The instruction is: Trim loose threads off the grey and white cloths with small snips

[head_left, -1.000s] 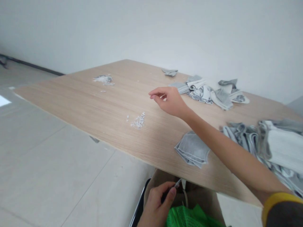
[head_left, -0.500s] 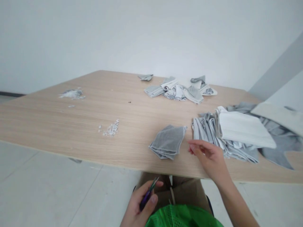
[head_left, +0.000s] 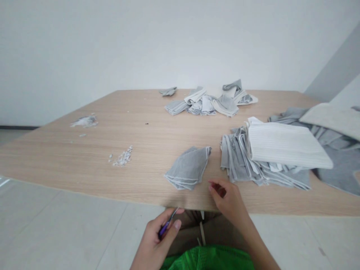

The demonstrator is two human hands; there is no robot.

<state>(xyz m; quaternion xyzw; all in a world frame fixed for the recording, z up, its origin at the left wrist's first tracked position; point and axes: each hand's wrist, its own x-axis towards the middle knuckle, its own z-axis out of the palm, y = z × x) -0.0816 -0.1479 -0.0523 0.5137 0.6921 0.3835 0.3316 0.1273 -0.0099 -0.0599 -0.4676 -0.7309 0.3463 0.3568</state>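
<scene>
"Grey cloths (head_left: pixel 188 168)?"

"On our surface (head_left: pixel 157 138), slanting far-right to near-left; beyond and left of our right hand (head_left: pixel 228 198), the nearer: curled, fingertip contact unclear."

"Our left hand (head_left: pixel 152 236)?"

"Pinching purple tool (head_left: pixel 164 228)."

A plain, pale wall (head_left: pixel 168 45) spans the back of a room in soft, diffuse daylight-like brightness, its paint shading from cool white to faint grey-blue. At right, a slanting grey band (head_left: pixel 333 62) borders a lighter patch of wall (head_left: pixel 348 92) near the frame's edge. A light wood-grain surface (head_left: pixel 146 137) stretches across the room below, its far edge close to the wall and a gentle sheen near its middle. A dark strip (head_left: pixel 17 127) lines the wall's base at left, above a floor (head_left: pixel 75 225) of large, pale tiles crossed by thin joints, with bright streaks (head_left: pixel 3 182) at far left
</scene>
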